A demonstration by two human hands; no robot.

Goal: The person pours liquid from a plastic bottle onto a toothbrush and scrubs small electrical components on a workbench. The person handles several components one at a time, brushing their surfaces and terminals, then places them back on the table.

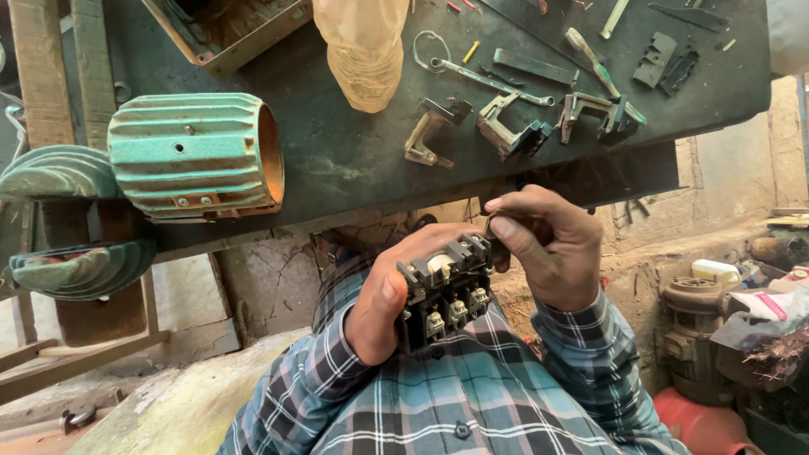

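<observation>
While left grip cradles contactor, right grip above

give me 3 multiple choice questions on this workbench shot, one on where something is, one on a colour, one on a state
1. Where does the ribbed motor housing lie?
A. on the dark bench top, at the picture's left
B. on the floor by the red cylinder
C. in the person's lap

2. What colour is the motor housing's outside?
A. yellow
B. green
C. white

3. How is the black electrical block held?
A. it lies loose on the bench
B. the left hand grips it while the right hand pinches at its top
C. the right hand alone holds it

Answers:
1 A, it rests on its side on the bench near the edge.
2 B, the fins are green, with a rusty inside.
3 B, the left thumb lies across its face, and the right fingertips meet at its upper corner.
</observation>
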